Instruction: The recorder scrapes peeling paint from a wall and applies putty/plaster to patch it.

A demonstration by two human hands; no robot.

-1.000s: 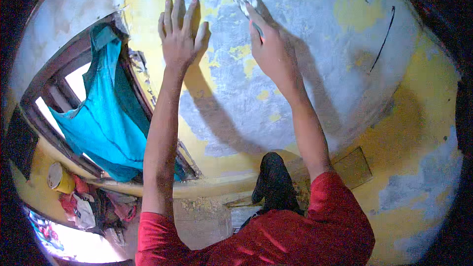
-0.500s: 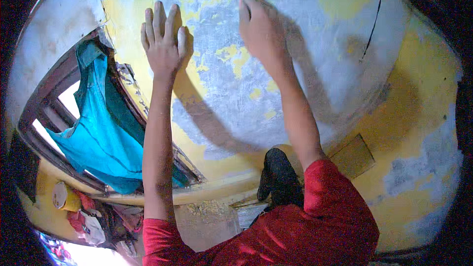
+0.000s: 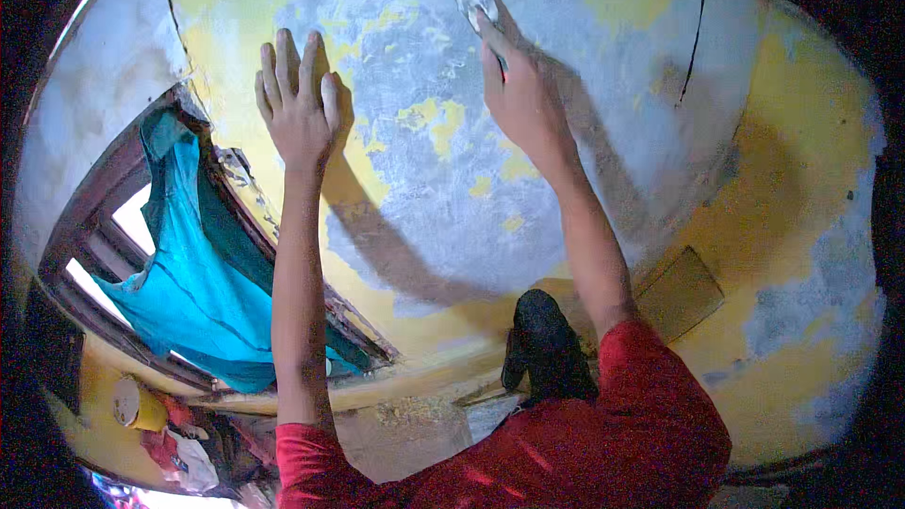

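Note:
My right hand (image 3: 523,99) grips a scraper (image 3: 473,4) with a broad, flat metal blade, its index finger stretched along the blade. The blade's far edge meets the wall (image 3: 405,170), or comes very near it; I cannot tell which. Patches of yellow paint and bare greyish-white plaster cover that wall. To the left, my left hand (image 3: 300,108) lies flat against the wall with its fingers stretched out, holding nothing. My fingers cover most of the scraper's handle.
At the left, a turquoise cloth (image 3: 203,273) hangs over a barred window (image 3: 123,188). Below it are a yellow bucket (image 3: 141,407) and a heap of cloths (image 3: 193,457). A dark crack (image 3: 695,33) runs down the wall at the right. My bent knee (image 3: 547,349) is near the wall's foot.
My right hand and the scraper have come lower and slightly right in view, so the whole blade now shows. The left hand appears slightly lower and further left; the view itself has shifted a little.

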